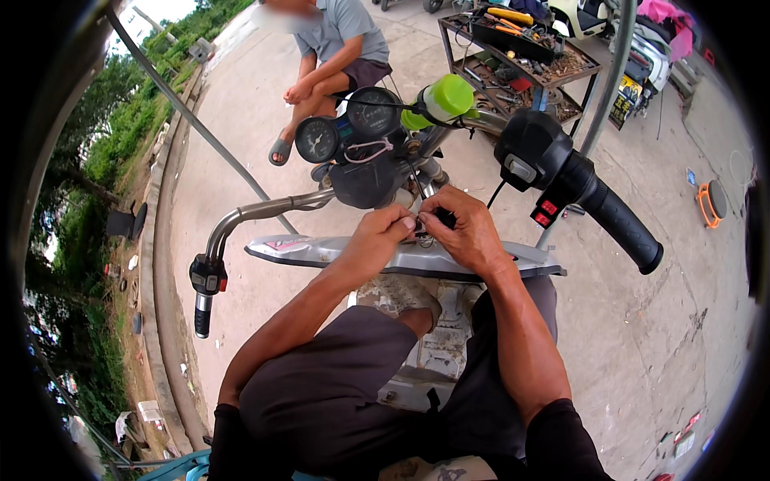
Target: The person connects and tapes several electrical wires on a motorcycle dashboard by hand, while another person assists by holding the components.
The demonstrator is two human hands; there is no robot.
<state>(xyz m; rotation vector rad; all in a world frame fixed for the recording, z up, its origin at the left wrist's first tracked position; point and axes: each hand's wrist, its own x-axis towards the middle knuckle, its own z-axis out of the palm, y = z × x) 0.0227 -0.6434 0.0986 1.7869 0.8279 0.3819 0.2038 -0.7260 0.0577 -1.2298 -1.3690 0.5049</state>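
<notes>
Here, leans both hands together below the gauge cluster [346, 132], with the left hand [377, 234] angled in from 8 o'clock and the right hand [469, 231] from 5 o'clock. Has the fingers [399, 228] of each side pressed thumb to forefinger, tips almost meeting, and appears to pinch a small dark piece [418, 225] there; cannot tell its kind or full shape behind the knuckles. Shows a thin cable [416, 180] at 12 o'clock from that pinch, long axis slanting from 11 o'clock toward 5 o'clock, ending from view just beside the right hand, clearly the nearer one. Turns, by the look of it, on this short line from cable to fingertips. Includes a silver panel [313, 251] at 6 o'clock, laid crosswise from 9 to 3 beneath the hands. Leaves unheld the left grip [203, 314] at 8 o'clock and the right grip [618, 216] at 3.
</notes>
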